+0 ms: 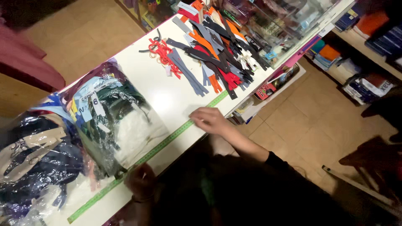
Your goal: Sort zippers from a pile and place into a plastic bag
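I see my right hand point(209, 120) resting flat on a long green measuring tape point(146, 157) that runs along the near edge of the white bench point(167, 94). My left hand point(141, 183) touches the same tape lower down. Clear plastic bags of folded fabric point(71, 142) lie beside it; a heap of coloured zippers point(209, 50) sits toward the far end.

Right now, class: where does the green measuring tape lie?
In the head view, the green measuring tape runs along the white counter's near edge, between the right hand and left hand, beside the clear plastic bags.
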